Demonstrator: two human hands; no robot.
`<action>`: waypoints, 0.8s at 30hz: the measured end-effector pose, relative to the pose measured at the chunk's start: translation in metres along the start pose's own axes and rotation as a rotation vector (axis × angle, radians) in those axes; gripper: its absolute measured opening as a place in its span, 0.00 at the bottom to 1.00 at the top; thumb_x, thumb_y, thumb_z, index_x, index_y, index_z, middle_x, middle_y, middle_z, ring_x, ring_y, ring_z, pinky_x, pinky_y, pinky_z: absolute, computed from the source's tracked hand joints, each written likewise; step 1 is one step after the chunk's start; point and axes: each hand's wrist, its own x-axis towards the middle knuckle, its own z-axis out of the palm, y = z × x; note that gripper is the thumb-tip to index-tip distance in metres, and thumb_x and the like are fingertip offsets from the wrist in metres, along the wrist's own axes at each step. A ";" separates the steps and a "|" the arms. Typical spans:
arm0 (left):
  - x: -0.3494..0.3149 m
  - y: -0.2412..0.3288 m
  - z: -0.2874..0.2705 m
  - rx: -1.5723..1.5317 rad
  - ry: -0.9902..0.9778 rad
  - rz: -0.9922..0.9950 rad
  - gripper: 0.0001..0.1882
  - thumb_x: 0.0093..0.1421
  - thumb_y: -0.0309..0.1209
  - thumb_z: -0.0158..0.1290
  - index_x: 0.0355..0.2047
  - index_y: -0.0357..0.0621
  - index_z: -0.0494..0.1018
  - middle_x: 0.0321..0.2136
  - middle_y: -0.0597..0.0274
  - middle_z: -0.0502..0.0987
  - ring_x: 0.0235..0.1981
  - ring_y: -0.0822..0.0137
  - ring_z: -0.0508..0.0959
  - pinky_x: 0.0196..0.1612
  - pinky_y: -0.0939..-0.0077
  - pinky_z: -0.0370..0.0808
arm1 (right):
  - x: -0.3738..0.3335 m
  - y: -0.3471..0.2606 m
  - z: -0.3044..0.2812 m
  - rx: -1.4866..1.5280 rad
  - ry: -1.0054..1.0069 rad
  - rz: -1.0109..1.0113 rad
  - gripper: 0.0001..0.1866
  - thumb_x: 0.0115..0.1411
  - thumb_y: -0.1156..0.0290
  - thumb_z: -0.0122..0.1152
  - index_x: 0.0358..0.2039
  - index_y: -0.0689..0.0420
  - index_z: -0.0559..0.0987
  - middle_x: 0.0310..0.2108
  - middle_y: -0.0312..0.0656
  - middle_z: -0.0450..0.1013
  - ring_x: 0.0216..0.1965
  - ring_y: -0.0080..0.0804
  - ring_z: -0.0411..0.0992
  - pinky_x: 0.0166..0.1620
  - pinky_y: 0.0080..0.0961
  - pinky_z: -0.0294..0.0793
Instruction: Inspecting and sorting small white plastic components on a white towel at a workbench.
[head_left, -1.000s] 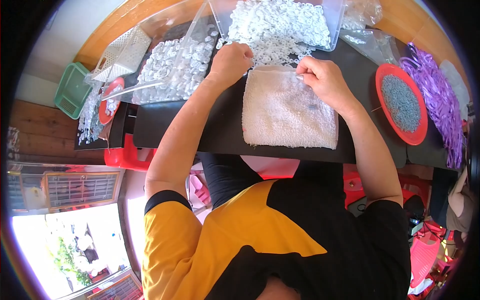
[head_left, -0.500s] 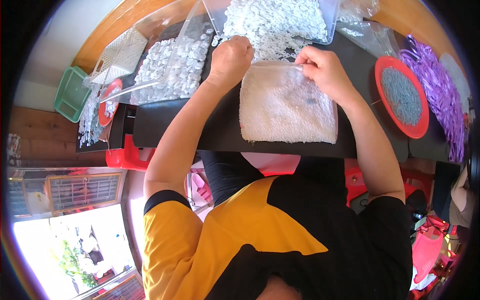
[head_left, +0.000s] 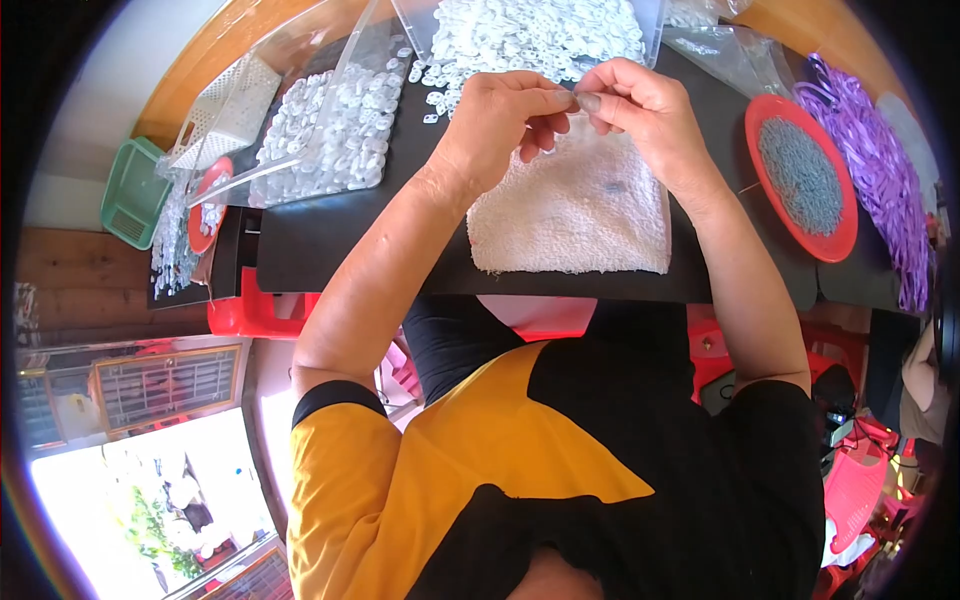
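Observation:
My left hand [head_left: 505, 122] and my right hand [head_left: 642, 112] meet above the far edge of a white terry cloth [head_left: 575, 222]. Both are closed in a pinch, thumbs and forefingertips almost touching. Whatever sits between the fingertips is too small to make out. Just beyond the hands, many small white oval pieces with holes [head_left: 470, 72] spill from a clear plastic bin [head_left: 652, 30] onto the dark table. The cloth lies flat beneath and in front of my hands.
To the left a second clear bin [head_left: 240, 187] holds larger white pieces, near a white basket [head_left: 225, 112] and a green basket [head_left: 128, 190]. On the right stand a red plate [head_left: 845, 225] of thin grey metal pins and a heap of purple ribbon strips [head_left: 885, 190].
My left hand has come from the white pieces across to the right, and its fingertips now meet those of my right hand. The right hand has lifted away from the cloth's edge.

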 end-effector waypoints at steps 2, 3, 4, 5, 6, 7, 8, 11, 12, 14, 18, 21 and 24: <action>0.004 -0.004 0.000 -0.103 -0.013 -0.019 0.09 0.59 0.28 0.52 0.28 0.32 0.76 0.20 0.60 0.75 0.18 0.73 0.71 0.19 0.82 0.64 | 0.000 -0.001 0.003 0.028 0.070 -0.081 0.04 0.57 0.79 0.55 0.32 0.64 0.77 0.23 0.32 0.71 0.24 0.17 0.65 0.29 0.16 0.66; 0.005 -0.003 0.002 -0.209 -0.027 -0.038 0.08 0.58 0.26 0.52 0.27 0.31 0.76 0.19 0.58 0.74 0.18 0.71 0.71 0.18 0.80 0.64 | 0.000 -0.001 0.002 0.026 0.076 -0.077 0.04 0.57 0.79 0.55 0.32 0.64 0.77 0.23 0.32 0.71 0.24 0.17 0.65 0.29 0.16 0.66; 0.005 -0.002 0.004 -0.209 -0.035 -0.041 0.08 0.58 0.26 0.52 0.27 0.31 0.76 0.19 0.58 0.74 0.18 0.71 0.71 0.18 0.80 0.64 | 0.000 0.000 0.001 0.026 0.081 -0.084 0.04 0.56 0.79 0.54 0.32 0.64 0.77 0.23 0.32 0.71 0.24 0.17 0.65 0.29 0.16 0.66; 0.004 0.000 0.006 -0.244 -0.024 -0.055 0.08 0.57 0.26 0.52 0.26 0.31 0.76 0.19 0.58 0.74 0.17 0.71 0.71 0.18 0.80 0.64 | 0.000 0.001 0.000 0.026 0.086 -0.090 0.04 0.56 0.80 0.54 0.32 0.64 0.77 0.23 0.32 0.71 0.24 0.16 0.65 0.29 0.16 0.66; 0.003 0.001 0.007 -0.278 -0.008 -0.069 0.08 0.57 0.26 0.52 0.26 0.32 0.75 0.19 0.58 0.73 0.17 0.71 0.70 0.18 0.80 0.64 | 0.001 0.002 0.000 0.027 0.089 -0.087 0.04 0.56 0.80 0.54 0.32 0.64 0.77 0.23 0.32 0.71 0.24 0.16 0.65 0.29 0.16 0.66; 0.004 0.000 0.007 -0.277 -0.011 -0.072 0.08 0.57 0.26 0.52 0.26 0.32 0.75 0.19 0.58 0.73 0.17 0.71 0.70 0.18 0.80 0.64 | 0.001 0.004 0.000 0.021 0.082 -0.102 0.05 0.56 0.80 0.54 0.33 0.64 0.77 0.23 0.32 0.71 0.24 0.16 0.65 0.29 0.16 0.66; 0.006 -0.002 0.005 -0.294 -0.004 -0.088 0.08 0.57 0.26 0.53 0.26 0.32 0.75 0.19 0.58 0.73 0.17 0.70 0.70 0.18 0.80 0.64 | 0.002 0.005 0.001 0.016 0.074 -0.118 0.05 0.56 0.80 0.55 0.33 0.64 0.77 0.24 0.32 0.72 0.24 0.16 0.65 0.29 0.16 0.67; 0.008 -0.004 0.005 -0.286 0.010 -0.103 0.09 0.58 0.29 0.51 0.27 0.33 0.74 0.21 0.59 0.73 0.18 0.71 0.70 0.19 0.80 0.64 | 0.000 0.004 0.003 0.066 0.097 -0.106 0.05 0.56 0.80 0.55 0.34 0.64 0.78 0.24 0.32 0.72 0.25 0.15 0.67 0.30 0.15 0.68; 0.008 -0.005 0.005 -0.263 0.019 -0.098 0.10 0.59 0.31 0.50 0.28 0.34 0.74 0.23 0.60 0.73 0.20 0.72 0.70 0.21 0.81 0.64 | 0.000 0.004 0.003 0.064 0.098 -0.105 0.05 0.56 0.80 0.55 0.34 0.64 0.78 0.24 0.32 0.72 0.25 0.15 0.67 0.30 0.15 0.68; 0.009 -0.007 0.002 -0.276 0.006 -0.096 0.10 0.59 0.31 0.50 0.29 0.34 0.74 0.23 0.59 0.74 0.20 0.72 0.70 0.21 0.81 0.64 | 0.000 0.006 0.005 0.063 0.113 -0.135 0.05 0.56 0.80 0.56 0.34 0.64 0.78 0.25 0.32 0.73 0.27 0.15 0.69 0.32 0.15 0.69; 0.007 -0.006 0.003 -0.312 0.001 -0.080 0.07 0.56 0.27 0.54 0.26 0.34 0.75 0.19 0.62 0.73 0.18 0.71 0.71 0.19 0.79 0.65 | -0.001 0.006 0.002 0.010 0.106 -0.150 0.05 0.56 0.80 0.57 0.34 0.64 0.77 0.25 0.33 0.73 0.28 0.16 0.70 0.33 0.15 0.70; 0.008 -0.007 -0.005 0.332 0.030 0.154 0.06 0.55 0.27 0.54 0.27 0.37 0.77 0.21 0.61 0.76 0.20 0.67 0.74 0.24 0.75 0.70 | 0.000 0.006 0.002 -0.029 0.097 -0.145 0.04 0.55 0.80 0.57 0.32 0.64 0.77 0.24 0.33 0.73 0.27 0.16 0.69 0.32 0.16 0.70; 0.012 -0.024 -0.014 0.666 -0.007 0.515 0.03 0.55 0.24 0.54 0.28 0.37 0.77 0.25 0.62 0.76 0.24 0.67 0.76 0.29 0.73 0.73 | 0.000 0.005 0.003 -0.003 0.073 -0.050 0.03 0.55 0.80 0.57 0.30 0.63 0.77 0.22 0.33 0.71 0.24 0.17 0.67 0.29 0.16 0.68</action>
